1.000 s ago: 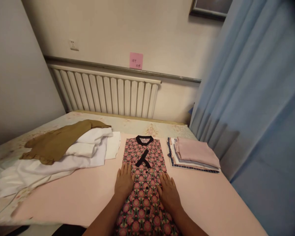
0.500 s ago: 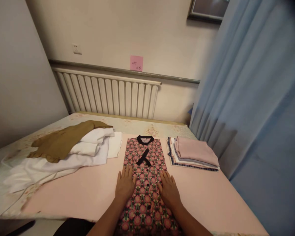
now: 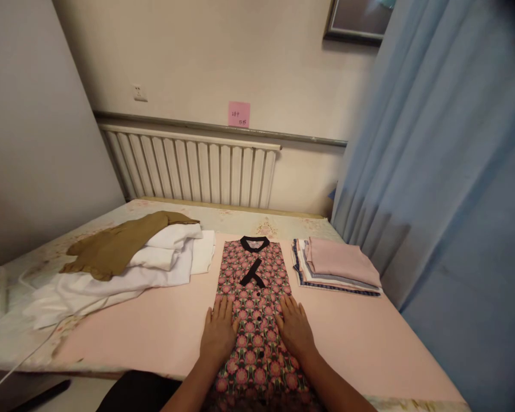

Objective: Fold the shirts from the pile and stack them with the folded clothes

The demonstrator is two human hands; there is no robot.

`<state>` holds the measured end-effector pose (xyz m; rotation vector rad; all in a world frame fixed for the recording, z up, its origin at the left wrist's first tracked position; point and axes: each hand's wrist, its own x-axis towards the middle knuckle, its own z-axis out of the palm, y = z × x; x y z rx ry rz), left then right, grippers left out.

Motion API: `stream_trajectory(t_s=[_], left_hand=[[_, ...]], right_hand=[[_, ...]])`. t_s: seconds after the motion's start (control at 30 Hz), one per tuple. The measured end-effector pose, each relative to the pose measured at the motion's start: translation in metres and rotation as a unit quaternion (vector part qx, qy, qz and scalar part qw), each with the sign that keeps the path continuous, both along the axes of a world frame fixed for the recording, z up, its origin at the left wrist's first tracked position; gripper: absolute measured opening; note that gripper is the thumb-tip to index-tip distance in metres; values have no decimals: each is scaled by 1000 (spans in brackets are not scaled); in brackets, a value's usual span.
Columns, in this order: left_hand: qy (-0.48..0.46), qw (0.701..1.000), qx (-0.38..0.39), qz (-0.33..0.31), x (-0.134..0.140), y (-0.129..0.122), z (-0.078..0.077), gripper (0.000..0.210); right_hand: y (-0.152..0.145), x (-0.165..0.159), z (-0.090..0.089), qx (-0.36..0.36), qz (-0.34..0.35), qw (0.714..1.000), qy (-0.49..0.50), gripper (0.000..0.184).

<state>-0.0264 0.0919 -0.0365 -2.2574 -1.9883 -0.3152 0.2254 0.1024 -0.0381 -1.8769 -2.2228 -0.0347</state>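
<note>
A floral shirt [image 3: 251, 343] with a black collar and black buttons lies flat on a pink mat [image 3: 347, 343], its sides folded into a long strip. A black band lies across its chest. My left hand [image 3: 218, 329] rests flat on the shirt's left edge, fingers stretched out. On the opposite edge, my right hand [image 3: 297, 329] lies flat with its fingers spread a little. Neither hand grips the cloth. The shirt's lower end runs out of view between my forearms.
A stack of folded clothes [image 3: 343, 264] sits right of the shirt. Loose white garments [image 3: 154, 280] and a brown garment [image 3: 120, 243] are heaped on the left. A white cord [image 3: 30, 356] hangs over the front left edge. A blue curtain [image 3: 429, 171] borders the right side.
Both hands have slid slightly toward me along the shirt's edges. The camera view has shifted a little to the left, showing more of the table's left end.
</note>
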Motion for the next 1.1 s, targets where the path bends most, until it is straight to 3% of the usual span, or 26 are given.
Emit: stream_trajectory(t_s=[0.87,1.1], left_hand=[[6,999,35,-16,0,-33,-9,54],[4,1000,8,-15,2,-41,-5,56]], right_hand=[[-3,-2,5,0,1,1000,2,55],[-5,-2,9,-6,-1,1000,3,54]])
